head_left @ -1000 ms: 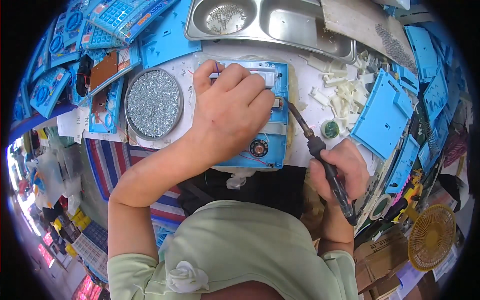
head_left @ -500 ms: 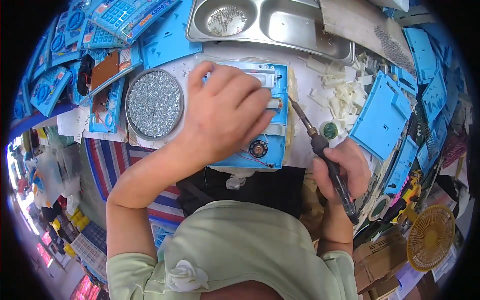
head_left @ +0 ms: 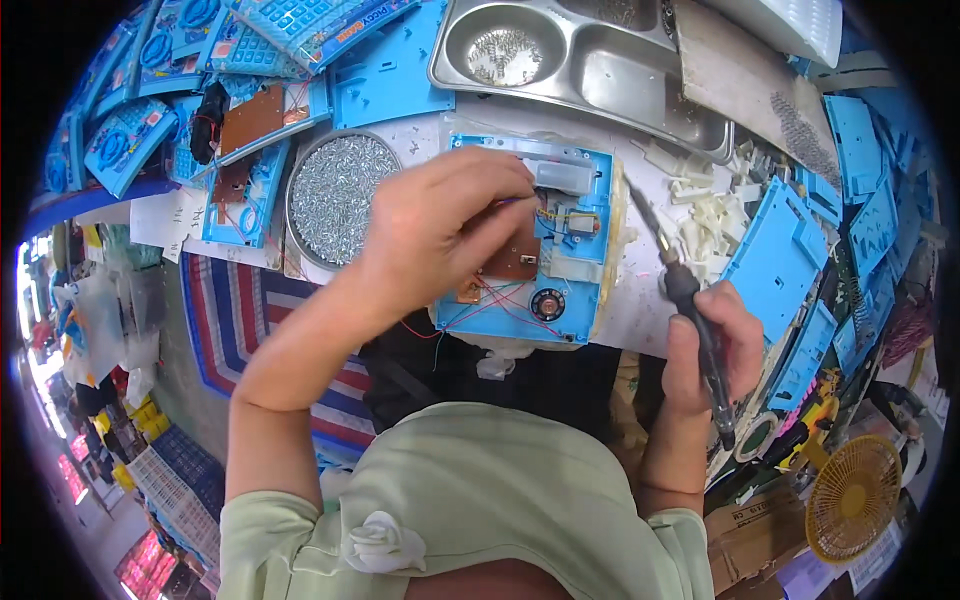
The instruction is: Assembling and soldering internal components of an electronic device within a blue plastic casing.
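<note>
A light blue plastic housing (head_left: 583,326) lies open on the table in front of me. Inside it are a brown circuit board (head_left: 517,263), a round speaker (head_left: 548,304), a small metal-and-white part (head_left: 582,223) and thin red wires. My left hand (head_left: 430,225) is over the housing's left half, thumb and fingers closed in a pinch near the thin wires at the board's upper edge. Whatever sits between those fingertips is too small to make out. In my right hand (head_left: 738,340) is a soldering iron (head_left: 690,290) with a dark handle, its tip pointing up beside the housing's right edge.
A round tin of small screws (head_left: 340,195) stands left of the housing. Behind is a steel compartment tray (head_left: 560,90) with small metal parts. White plastic pieces (head_left: 700,205) and blue panels (head_left: 775,260) lie right; printed blue toy casings (head_left: 270,45) are piled far left.
My left hand has shifted left across the housing and its fingers have closed into a pinch, uncovering the board and red wires. The soldering iron stays in my right hand. The whole view has shifted.
</note>
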Available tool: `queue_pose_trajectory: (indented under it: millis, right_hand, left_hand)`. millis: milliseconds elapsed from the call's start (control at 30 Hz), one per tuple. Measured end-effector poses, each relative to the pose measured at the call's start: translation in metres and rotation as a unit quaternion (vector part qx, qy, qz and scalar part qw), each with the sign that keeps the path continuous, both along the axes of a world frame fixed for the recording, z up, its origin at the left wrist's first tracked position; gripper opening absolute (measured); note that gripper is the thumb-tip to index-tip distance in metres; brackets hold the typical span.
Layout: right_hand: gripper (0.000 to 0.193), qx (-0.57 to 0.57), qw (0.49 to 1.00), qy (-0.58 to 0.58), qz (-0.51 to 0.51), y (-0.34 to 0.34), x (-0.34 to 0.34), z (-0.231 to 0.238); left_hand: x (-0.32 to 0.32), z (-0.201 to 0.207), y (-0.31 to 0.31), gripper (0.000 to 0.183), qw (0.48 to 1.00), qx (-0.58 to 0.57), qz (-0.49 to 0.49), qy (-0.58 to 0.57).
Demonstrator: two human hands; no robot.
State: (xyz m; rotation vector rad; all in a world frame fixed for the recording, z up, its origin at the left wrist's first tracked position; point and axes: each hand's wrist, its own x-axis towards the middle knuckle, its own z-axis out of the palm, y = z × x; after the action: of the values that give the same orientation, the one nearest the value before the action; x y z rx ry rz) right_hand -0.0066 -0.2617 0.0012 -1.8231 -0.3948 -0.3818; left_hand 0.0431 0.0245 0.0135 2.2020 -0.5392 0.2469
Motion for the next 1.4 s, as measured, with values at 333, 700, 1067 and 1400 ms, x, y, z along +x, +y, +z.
queue_pose_trajectory:
  millis: [333, 700, 1067, 1400]
  right_hand:
    - [0.055, 0.093, 0.984, 0.145, 0.052, 0.08, 0.042, 0.011]
    - [0.054, 0.098, 0.983, 0.144, 0.066, 0.092, 0.05, 0.0]
    - [0.053, 0.036, 0.996, 0.073, 0.035, 0.09, 0.043, -0.006]
    - [0.043, -0.012, 0.997, -0.055, 0.048, 0.039, 0.028, 0.013]
  left_hand:
    - [-0.011, -0.001, -0.021, 0.006, 0.901, -0.274, 0.067, 0.33]
    - [-0.008, -0.009, -0.009, 0.007, 0.952, -0.177, 0.004, 0.25]
    - [-0.007, -0.01, -0.01, 0.009, 0.922, -0.26, 0.017, 0.285]
    - [0.0, -0.011, -0.011, 0.009, 0.994, -0.018, 0.047, 0.1]
